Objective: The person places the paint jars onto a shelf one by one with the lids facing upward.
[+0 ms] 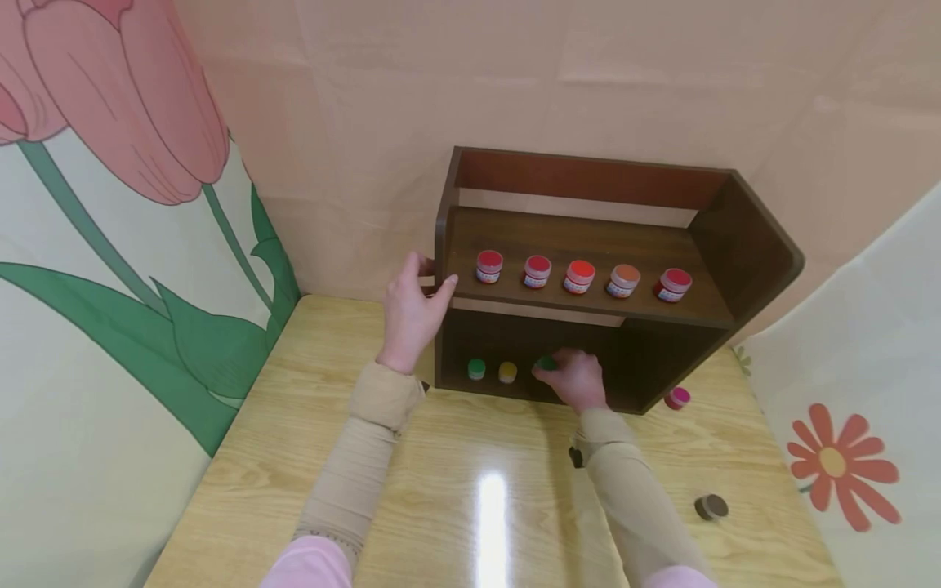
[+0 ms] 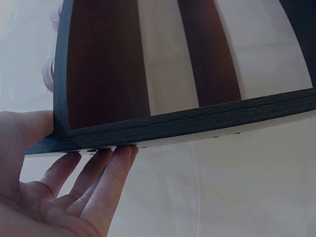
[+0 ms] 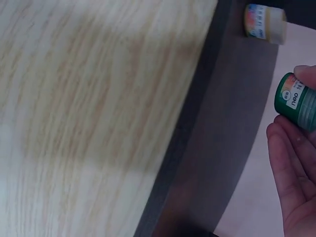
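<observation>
A dark brown two-tier shelf (image 1: pixel 566 225) stands on the table. My left hand (image 1: pixel 412 314) grips its left side panel (image 2: pixel 197 113), thumb on the front and fingers on the outer face. Inside the lower tier, my right hand (image 1: pixel 575 379) pinches a small green paint jar (image 3: pixel 295 101) between thumb and fingers, held just above the board in the right wrist view. To its left on that tier are a yellow paint jar (image 1: pixel 507 372) and another green paint jar (image 1: pixel 476 369). Several red and orange paint jars (image 1: pixel 579 278) line the upper tier.
A magenta paint jar (image 1: pixel 677 398) sits on the table by the shelf's right side. Closer in on the right lies a dark brown jar (image 1: pixel 711 507). Printed cloth (image 1: pixel 367 122) hangs behind and at both sides of the wooden table (image 1: pixel 294 392).
</observation>
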### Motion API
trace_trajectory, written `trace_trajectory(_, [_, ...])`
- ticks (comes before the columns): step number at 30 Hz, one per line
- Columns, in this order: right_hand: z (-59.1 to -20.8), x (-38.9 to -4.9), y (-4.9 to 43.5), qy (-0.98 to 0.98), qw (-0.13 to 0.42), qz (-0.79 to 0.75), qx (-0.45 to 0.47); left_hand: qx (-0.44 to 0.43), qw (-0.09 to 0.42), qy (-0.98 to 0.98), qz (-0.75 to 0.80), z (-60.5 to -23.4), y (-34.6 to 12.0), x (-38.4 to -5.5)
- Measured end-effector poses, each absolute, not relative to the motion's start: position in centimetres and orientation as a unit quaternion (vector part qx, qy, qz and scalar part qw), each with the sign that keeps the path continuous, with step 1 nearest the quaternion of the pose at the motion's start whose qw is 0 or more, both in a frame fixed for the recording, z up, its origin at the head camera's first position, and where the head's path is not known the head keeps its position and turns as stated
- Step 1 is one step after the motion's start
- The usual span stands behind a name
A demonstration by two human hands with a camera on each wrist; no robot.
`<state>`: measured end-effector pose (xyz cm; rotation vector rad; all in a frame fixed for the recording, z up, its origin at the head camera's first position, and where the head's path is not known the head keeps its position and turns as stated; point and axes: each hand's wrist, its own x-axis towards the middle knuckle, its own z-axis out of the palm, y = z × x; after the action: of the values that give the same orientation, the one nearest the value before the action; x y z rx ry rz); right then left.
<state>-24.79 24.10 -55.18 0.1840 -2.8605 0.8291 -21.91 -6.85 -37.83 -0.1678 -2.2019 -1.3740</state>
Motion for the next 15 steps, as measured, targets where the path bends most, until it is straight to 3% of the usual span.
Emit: trace_trajectory(15, [-57.2, -24.8, 23.2, -0.960, 0.041, 0.272, 0.043, -0.065, 0.272, -0.814, -0.509, -37.9, -6.8, -22.0])
